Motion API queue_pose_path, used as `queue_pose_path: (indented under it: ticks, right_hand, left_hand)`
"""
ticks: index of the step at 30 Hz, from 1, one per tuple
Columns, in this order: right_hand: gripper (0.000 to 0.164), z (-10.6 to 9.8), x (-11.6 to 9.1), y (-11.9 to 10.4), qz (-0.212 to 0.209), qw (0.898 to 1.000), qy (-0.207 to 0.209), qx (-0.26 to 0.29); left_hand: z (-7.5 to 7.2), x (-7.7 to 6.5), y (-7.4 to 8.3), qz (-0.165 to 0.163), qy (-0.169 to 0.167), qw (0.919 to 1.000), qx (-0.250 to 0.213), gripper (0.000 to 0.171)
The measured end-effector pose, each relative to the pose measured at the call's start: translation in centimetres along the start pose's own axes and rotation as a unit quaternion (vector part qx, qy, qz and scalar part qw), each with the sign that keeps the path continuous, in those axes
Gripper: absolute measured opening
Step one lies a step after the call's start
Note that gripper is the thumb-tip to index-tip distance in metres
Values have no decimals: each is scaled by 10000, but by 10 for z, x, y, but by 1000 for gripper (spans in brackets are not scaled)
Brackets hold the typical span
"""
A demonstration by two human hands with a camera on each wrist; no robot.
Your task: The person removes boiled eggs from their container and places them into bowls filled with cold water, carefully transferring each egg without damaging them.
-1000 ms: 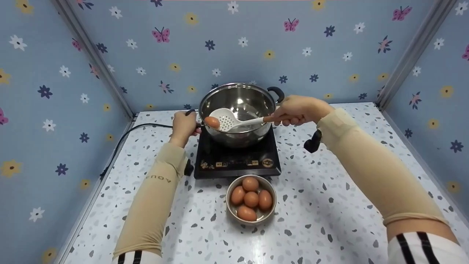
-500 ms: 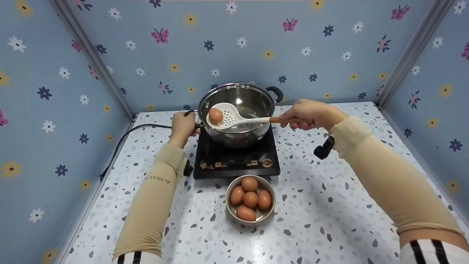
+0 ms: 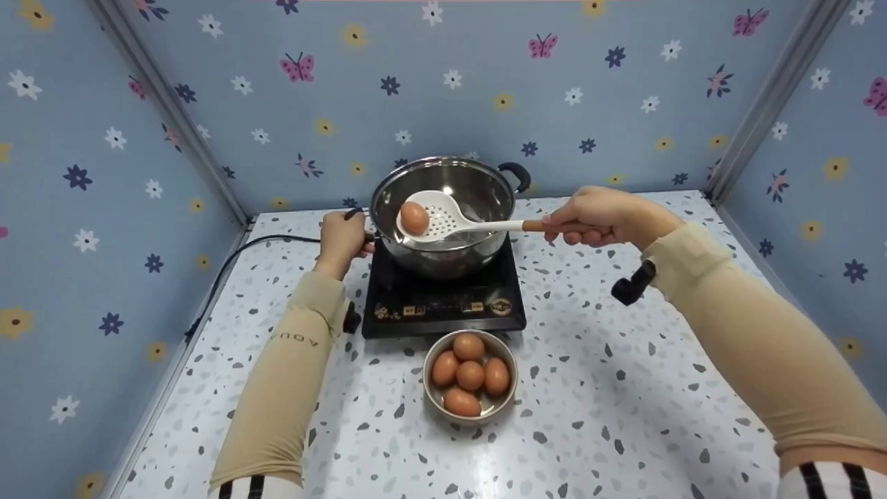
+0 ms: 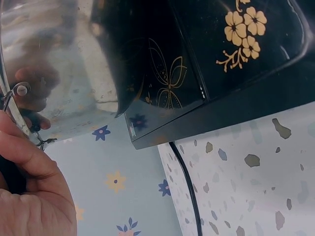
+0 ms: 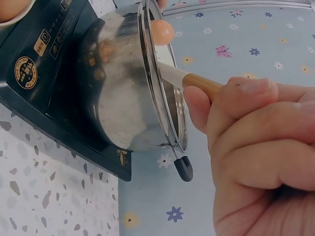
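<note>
My right hand (image 3: 599,216) grips the wooden handle of a white slotted spoon (image 3: 447,220). A brown egg (image 3: 414,217) lies in the spoon's bowl, which is over the opening of a steel pot (image 3: 443,260). In the right wrist view the egg (image 5: 162,32) shows just beyond the pot's rim. My left hand (image 3: 341,239) holds the pot's left black handle; the left wrist view shows its fingers curled around that handle. Several more brown eggs (image 3: 470,375) sit in a round bowl (image 3: 513,394) in front of the cooker.
Under the pot is a black induction cooker (image 3: 443,322), its cord (image 3: 229,267) running off left. The pot's other black handle (image 3: 516,174) sticks out at the back right. Patterned walls (image 3: 443,69) enclose the speckled table (image 3: 589,416) at back and sides.
My right hand has drawn back to the right with the slotted spoon. The egg has gone from the spoon's left edge into its bowl. My left hand stays on the pot handle.
</note>
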State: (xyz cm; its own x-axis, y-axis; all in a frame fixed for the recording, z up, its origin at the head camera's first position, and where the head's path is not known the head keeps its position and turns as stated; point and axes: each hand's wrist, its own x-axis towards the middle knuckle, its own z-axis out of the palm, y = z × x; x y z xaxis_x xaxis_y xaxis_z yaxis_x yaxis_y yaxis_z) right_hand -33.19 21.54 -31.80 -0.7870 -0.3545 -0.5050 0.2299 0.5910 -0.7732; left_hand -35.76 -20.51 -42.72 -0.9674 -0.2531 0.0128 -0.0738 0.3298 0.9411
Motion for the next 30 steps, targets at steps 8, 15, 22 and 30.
queue_pose_path:
  ticks: [8,15,22,30]
  right_hand:
    - [34,-7,-15,4,19,9999,-9,128]
    - [30,-12,-30,10,-67,10000,18,67]
    - [30,-14,-45,17,-89,10000,-1,-32]
    - [27,-19,-59,24,-228,9993,-239,153]
  left_hand:
    - [0,-2,-3,2,-50,9999,-134,27]
    - [-1,-2,-1,-14,-63,9999,-118,31]
    - [-2,0,0,-76,-110,9999,-9,32]
    - [-2,-2,3,-57,-138,9999,-30,28]
